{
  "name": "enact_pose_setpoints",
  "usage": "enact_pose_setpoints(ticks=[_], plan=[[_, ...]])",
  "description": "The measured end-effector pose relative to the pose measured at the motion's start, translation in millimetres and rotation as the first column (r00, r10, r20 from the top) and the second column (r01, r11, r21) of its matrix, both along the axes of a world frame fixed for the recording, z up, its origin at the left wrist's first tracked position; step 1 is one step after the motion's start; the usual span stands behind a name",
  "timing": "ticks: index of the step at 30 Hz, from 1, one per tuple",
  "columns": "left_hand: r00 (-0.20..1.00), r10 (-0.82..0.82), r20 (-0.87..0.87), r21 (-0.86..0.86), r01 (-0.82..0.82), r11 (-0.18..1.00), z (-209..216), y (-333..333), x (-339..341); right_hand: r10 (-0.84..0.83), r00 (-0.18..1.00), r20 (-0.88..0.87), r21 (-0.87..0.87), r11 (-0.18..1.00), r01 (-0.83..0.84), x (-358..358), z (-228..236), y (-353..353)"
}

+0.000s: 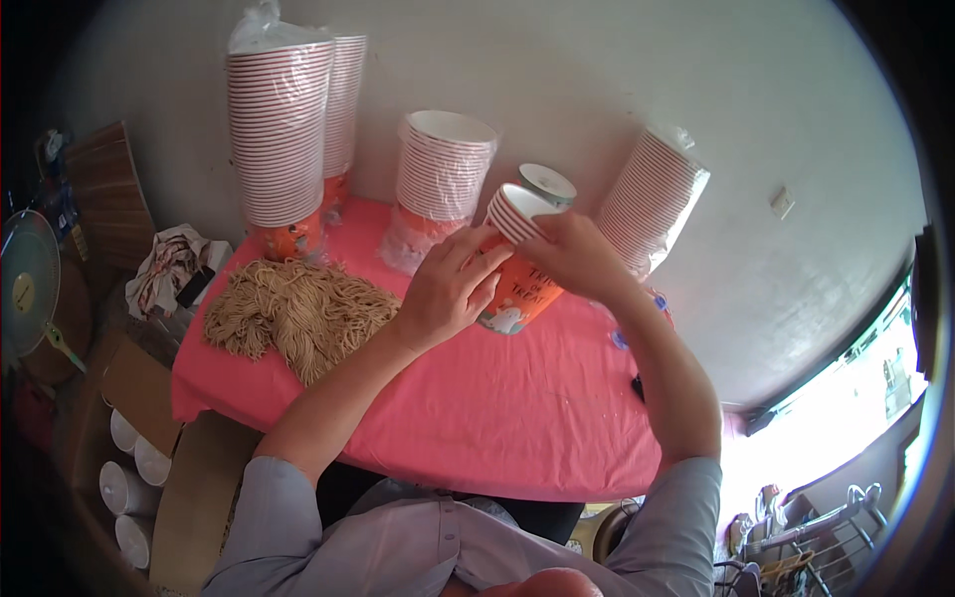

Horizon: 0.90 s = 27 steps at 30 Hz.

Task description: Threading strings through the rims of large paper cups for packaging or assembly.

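Note:
A short stack of orange paper buckets (524,296) with white rims tilts above the pink-covered table, a small white figure printed low on the front one. My left hand (455,286) closes its fingers at the left side of the stack, just under the rims. On the other side, my right hand (580,255) grips the rims from the right, its fingertips partly hidden. Just behind the stack is a round white and green thing (547,183), partly covered. A heap of tan cords (298,313) lies left of my left forearm.
Tall plastic-wrapped bucket stacks (279,139) stand at the back left, a shorter wrapped stack (443,164) at the back middle, and a leaning one (654,199) at the right by the wall. An open cardboard box (204,507) with white cylinders sits on the floor left of the pink table (477,428).

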<state>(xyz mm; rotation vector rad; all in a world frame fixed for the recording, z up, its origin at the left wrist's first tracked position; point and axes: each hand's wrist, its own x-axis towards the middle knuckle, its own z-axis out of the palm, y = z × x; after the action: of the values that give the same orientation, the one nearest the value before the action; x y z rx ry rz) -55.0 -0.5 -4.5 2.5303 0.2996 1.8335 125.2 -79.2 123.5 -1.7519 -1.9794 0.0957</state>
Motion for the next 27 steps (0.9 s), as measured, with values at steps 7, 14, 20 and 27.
enact_pose_setpoints(ticks=[7,14,20,27], plan=[[0.995,-0.017,-0.099,0.015,0.019,1.0,-37.4,-12.1,17.3,0.023,1.0,-0.019,-0.041,0.999,-0.024,33.5,-58.0,-18.8],[0.995,-0.027,-0.096,0.029,0.03,0.999,-55.3,-18.3,21.3,0.032,0.999,0.008,-0.043,0.999,-0.032,38.5,-84.0,-27.8],[0.99,-0.034,-0.136,-0.017,0.033,0.999,-65.1,-18.1,27.7,-0.017,0.997,0.074,-0.033,0.999,0.02,40.6,-104.3,-28.2],[0.944,-0.055,-0.325,-0.04,0.044,0.998,-59.5,-16.5,44.6,-0.061,0.99,0.125,-0.027,0.998,0.065,53.0,-75.7,-35.5]])
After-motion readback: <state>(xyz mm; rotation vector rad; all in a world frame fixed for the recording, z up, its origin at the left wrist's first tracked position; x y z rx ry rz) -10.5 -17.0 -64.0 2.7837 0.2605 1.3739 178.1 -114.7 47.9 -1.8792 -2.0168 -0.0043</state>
